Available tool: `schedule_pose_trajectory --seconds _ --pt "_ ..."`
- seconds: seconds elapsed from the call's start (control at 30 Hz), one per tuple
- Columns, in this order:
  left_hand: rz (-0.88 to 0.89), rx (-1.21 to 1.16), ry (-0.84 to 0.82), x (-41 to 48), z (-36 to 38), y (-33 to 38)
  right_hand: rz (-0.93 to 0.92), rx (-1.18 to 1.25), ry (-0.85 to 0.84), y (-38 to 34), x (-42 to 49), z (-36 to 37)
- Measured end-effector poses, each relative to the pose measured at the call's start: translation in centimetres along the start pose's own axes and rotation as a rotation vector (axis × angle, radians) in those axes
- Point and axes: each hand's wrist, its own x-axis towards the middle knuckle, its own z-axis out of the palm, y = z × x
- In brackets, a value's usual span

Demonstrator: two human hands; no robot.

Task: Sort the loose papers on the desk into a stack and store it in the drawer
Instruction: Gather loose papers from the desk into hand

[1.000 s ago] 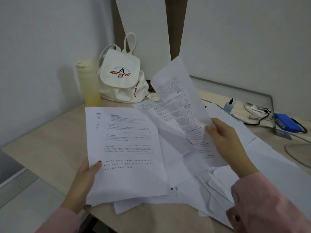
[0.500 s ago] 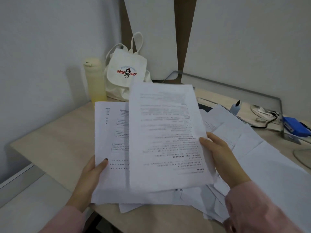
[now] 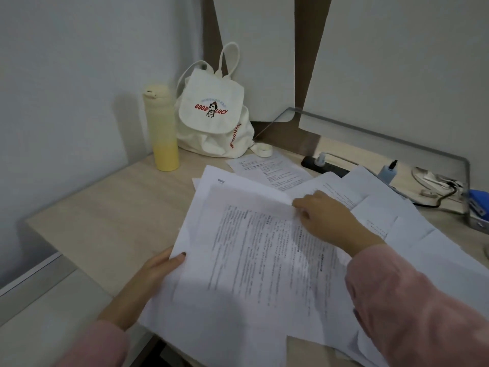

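I see a yellow bottle upper left, just beside a white backpack; black power strip centre right; blue stapler at right edge.

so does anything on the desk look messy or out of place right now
Yes: the loose papers on the right lie fanned at different angles, some over the black power strip. One printed sheet sits apart near the white backpack. No spill or damage shows.

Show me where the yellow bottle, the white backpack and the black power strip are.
yellow bottle [image 3: 162, 133], head view, mid body.
white backpack [image 3: 211, 109], head view, front flap.
black power strip [image 3: 329, 168], head view, top face.
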Motion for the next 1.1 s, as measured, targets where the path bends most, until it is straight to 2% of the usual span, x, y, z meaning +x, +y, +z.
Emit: schedule_pose_trajectory --seconds 0.07,0.17,0.27,0.33,0.47,0.6,0.73,0.87,0.97,1.03,1.1 --pt "-0.028 -0.021 -0.063 0.2 -0.3 0.0 -0.159 -0.045 0.075 -1.8 1.1 0.2" --pt "-0.107 -0.191 -0.103 0.4 -1.0 0.0 -0.359 -0.117 0.164 -4.2 2.6 1.6" --pt "-0.146 -0.287 -0.046 1.2 -1.1 0.4 -0.432 -0.164 0.264 -5.5 3.9 3.4" --pt "-0.180 -0.180 0.036 1.4 -1.8 0.8 -0.443 -0.186 0.334 -6.0 4.7 4.2" --pt "-0.212 -0.062 -0.114 1.4 -3.8 1.3 -0.530 -0.203 0.351 -7.2 5.8 5.9" --pt "-0.289 0.141 -0.069 2.4 -2.9 1.5 -0.563 -0.025 0.319 -9.7 5.8 7.8" --pt "-0.130 0.349 -0.088 2.5 -1.8 1.3 -0.394 0.287 0.203 -9.9 5.2 8.2" --pt "-0.102 0.376 -0.047 2.9 -0.6 1.0 -0.008 0.397 0.106 -6.4 5.1 7.1" --pt "-0.011 0.442 0.071 3.1 -1.1 0.6 0.382 0.435 0.025 -2.5 4.8 6.7" --pt "0.041 0.414 0.185 2.9 -2.0 0.5 0.535 0.430 -0.024 -0.6 4.5 6.9" --pt "0.059 0.363 0.316 2.6 -3.0 0.6 0.609 0.479 -0.080 0.2 4.2 7.0"
